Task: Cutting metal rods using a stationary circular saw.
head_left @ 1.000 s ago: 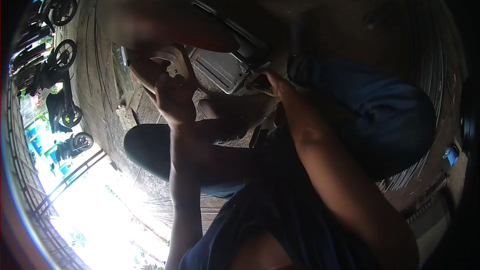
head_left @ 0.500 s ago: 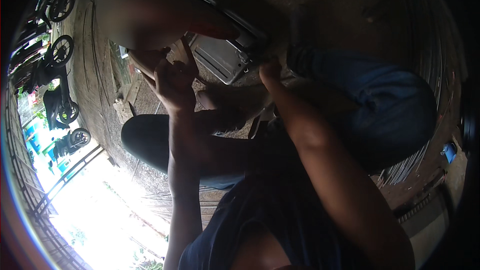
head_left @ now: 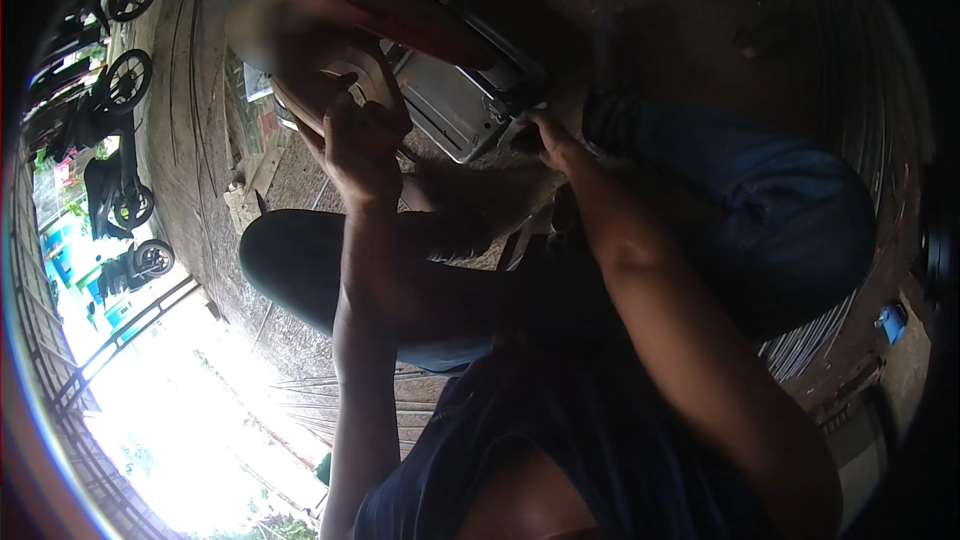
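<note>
My left hand (head_left: 362, 160) is curled closed at the near edge of a curved brownish piece (head_left: 385, 90), whose kind I cannot make out; its far part is blurred. Behind it, a long reddish-brown panel (head_left: 400, 15) slants over a grey and black case-like box (head_left: 450, 110) on the ground. At the near right corner of that box is my right hand (head_left: 555, 138), its fingers closed together. A small pale tip shows at these fingers, too dark to name.
My bent legs in blue jeans (head_left: 740, 170) lie on both sides. Several motorcycles (head_left: 125, 190) stand at the far left, by a bright opening. Thin rods (head_left: 820, 335) and a small blue object (head_left: 890, 322) lie at the right. Wood scraps (head_left: 245, 205) lie beyond my left knee.
The curved piece and my left hand have shifted slightly right in view. The reddish panel shows more of its length. My right hand has moved a little right, and a pale tip now shows there.
</note>
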`<state>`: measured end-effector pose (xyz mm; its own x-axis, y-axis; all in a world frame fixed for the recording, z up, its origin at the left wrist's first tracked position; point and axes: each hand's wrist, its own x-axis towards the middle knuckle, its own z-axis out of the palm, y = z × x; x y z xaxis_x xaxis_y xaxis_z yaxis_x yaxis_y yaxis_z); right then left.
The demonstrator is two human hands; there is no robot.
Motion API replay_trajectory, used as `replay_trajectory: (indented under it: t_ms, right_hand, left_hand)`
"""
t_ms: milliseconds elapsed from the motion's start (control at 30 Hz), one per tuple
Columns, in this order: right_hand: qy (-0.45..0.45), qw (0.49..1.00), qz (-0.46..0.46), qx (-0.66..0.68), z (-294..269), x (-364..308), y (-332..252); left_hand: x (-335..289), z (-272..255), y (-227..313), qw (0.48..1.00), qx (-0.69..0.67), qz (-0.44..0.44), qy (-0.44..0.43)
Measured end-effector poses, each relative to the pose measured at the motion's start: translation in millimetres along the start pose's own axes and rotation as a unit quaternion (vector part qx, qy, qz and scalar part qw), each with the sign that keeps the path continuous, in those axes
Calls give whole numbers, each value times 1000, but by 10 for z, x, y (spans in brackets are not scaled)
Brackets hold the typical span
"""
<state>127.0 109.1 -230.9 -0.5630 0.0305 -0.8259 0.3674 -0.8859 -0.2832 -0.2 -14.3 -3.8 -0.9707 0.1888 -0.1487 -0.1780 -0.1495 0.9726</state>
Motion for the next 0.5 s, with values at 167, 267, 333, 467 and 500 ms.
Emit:
replay_trajectory:
  t_ms: [167,267,333,467,500]
  right_hand:
    - [-114,980,44,155,-337,452,177]
    - [-111,986,56,113,-244,367,144]
    - [-77,993,64,64,-225,190,98]
    - [-32,987,-22,154,-295,244,134]
    - [22,992,-36,120,-352,356,176]
  left_hand:
    - [22,81,-6,995,-75,-10,-71]
    - [58,17,-53,999,15,1,-43]
    - [-12,140,48,999,22,-8,-40]
    - [-81,235,124,998,12,-20,-64]
    - [-92,294,126,997,9,-19,-70]
